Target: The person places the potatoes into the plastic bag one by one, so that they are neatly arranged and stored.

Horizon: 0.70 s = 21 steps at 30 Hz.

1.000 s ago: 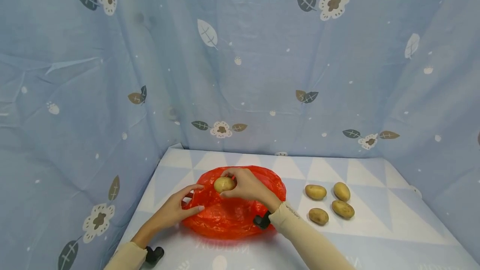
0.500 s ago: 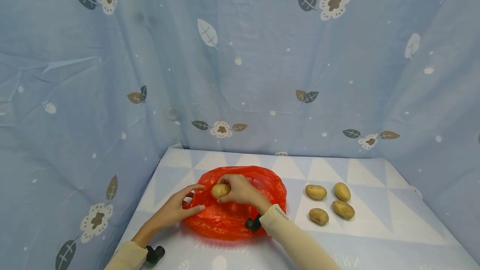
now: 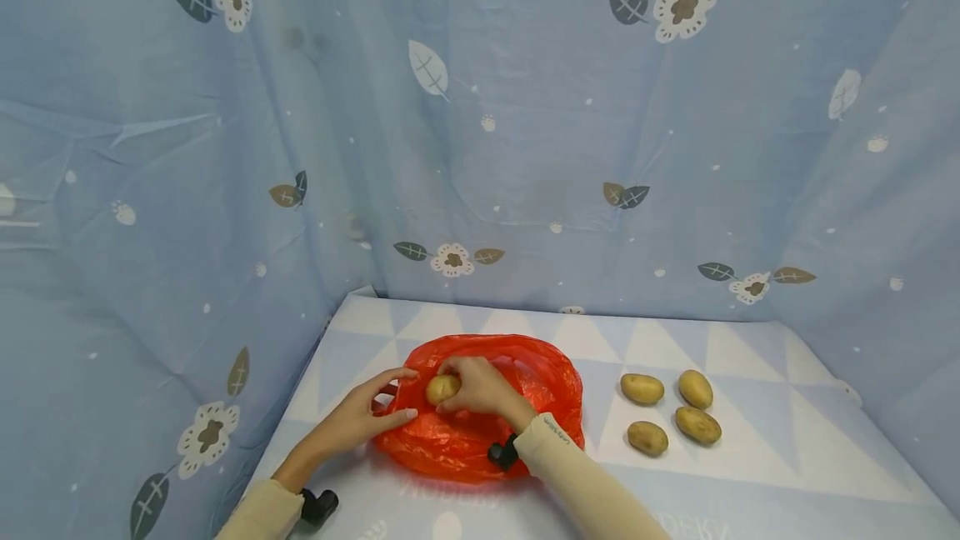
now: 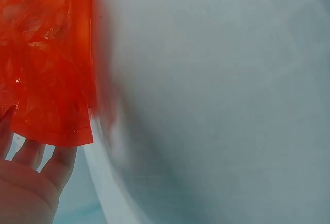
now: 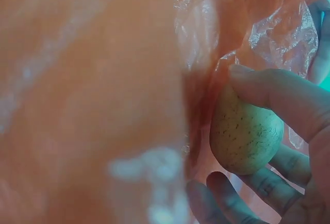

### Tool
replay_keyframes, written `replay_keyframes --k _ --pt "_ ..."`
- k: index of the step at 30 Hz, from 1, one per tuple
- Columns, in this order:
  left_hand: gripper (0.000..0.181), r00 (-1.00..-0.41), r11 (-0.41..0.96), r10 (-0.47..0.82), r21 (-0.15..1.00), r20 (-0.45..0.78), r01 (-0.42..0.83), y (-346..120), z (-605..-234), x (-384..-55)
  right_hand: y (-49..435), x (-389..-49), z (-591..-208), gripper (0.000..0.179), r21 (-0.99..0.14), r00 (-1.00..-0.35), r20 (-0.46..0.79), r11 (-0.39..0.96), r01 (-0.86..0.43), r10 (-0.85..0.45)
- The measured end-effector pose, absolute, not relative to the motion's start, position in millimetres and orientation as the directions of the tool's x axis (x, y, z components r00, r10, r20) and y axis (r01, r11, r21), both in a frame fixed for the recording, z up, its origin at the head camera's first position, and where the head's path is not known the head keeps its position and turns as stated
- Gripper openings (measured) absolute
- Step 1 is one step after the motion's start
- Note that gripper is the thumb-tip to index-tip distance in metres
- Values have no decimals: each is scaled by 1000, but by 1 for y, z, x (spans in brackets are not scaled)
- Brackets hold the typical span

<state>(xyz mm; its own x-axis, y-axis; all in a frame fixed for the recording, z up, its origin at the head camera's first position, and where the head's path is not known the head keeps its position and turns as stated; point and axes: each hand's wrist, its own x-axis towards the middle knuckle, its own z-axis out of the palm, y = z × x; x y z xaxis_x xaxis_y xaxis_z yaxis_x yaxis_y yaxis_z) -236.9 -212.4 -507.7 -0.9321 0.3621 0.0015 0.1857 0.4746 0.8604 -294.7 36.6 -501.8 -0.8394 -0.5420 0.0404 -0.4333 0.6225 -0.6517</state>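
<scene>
Left hand [image 3: 356,415], fingers apart, touches red bag [image 3: 551,382] at its left rim. Right hand [image 3: 480,388] pinches potato [image 3: 441,390], oval, yellow, dark-speckled, within bag's wide, crinkled mouth, left half. Table [image 3: 750,458] gap on right, then four loose potatoes [image 3: 697,425]. Curtain [image 3: 525,107] borders far edge.

Looking forward and down from head, well back, over pale triangle-patterned tabletop [image 3: 787,423] to blue floral cloth [image 3: 525,107]; from left wrist, close past bare left hand [image 4: 28,188]; from right wrist, close onto speckled oval yellow potato [image 5: 245,134]. Sharing crinkled red plastic bag [image 3: 450,442] across head and left-wrist views.
</scene>
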Motion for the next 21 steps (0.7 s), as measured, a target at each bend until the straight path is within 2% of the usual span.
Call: replay_keyframes --k 12,21 --pt "57 -934 484 357 857 -7 179 -212 -508 -236 37 -295 -504 45 -644 -855 13 649 -405 -519" --pt "56 -944 505 330 849 -24 155 -214 -510 -237 47 -292 -480 37 -696 -837 7 598 -397 -547"
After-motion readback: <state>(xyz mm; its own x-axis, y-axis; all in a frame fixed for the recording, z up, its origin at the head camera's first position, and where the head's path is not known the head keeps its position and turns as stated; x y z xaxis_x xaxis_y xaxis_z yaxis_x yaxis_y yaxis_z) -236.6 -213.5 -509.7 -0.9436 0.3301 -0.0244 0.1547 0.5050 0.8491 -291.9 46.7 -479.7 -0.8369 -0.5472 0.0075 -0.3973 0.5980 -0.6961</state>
